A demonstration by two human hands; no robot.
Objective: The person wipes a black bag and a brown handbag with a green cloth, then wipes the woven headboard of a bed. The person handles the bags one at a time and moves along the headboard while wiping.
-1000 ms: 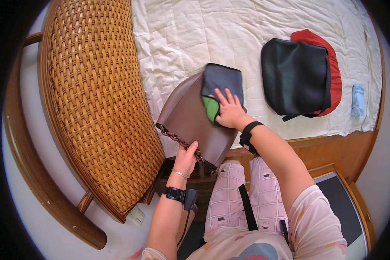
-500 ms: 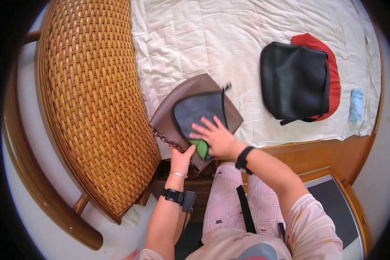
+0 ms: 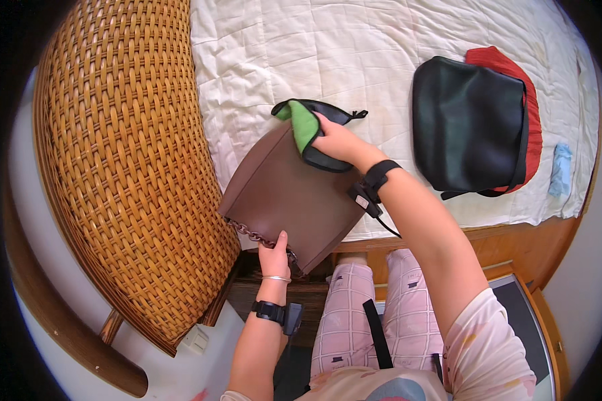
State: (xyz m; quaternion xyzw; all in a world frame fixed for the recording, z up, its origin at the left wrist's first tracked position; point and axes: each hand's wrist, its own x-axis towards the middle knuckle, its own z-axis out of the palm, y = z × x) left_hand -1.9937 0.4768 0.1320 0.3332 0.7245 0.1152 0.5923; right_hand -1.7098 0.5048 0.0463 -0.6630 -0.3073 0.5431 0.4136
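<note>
A brown handbag (image 3: pixel 284 200) with a chain strap lies tilted on the near edge of a bed with a white sheet (image 3: pixel 328 60). My left hand (image 3: pixel 274 254) grips the bag's near edge by the chain. My right hand (image 3: pixel 338 142) presses a dark cloth with a green side (image 3: pixel 306 130) onto the bag's far upper corner. Both wrists carry black bands.
A big woven wicker chair (image 3: pixel 127 154) stands at the left, close to the bag. A black bag (image 3: pixel 471 127) lies on a red one (image 3: pixel 508 70) at the right of the bed. A small light blue item (image 3: pixel 560 168) rests near the bed's right edge.
My right hand has slid the cloth from the bag's near side up to its far corner. The bag has tilted a little. My left hand keeps its hold.
</note>
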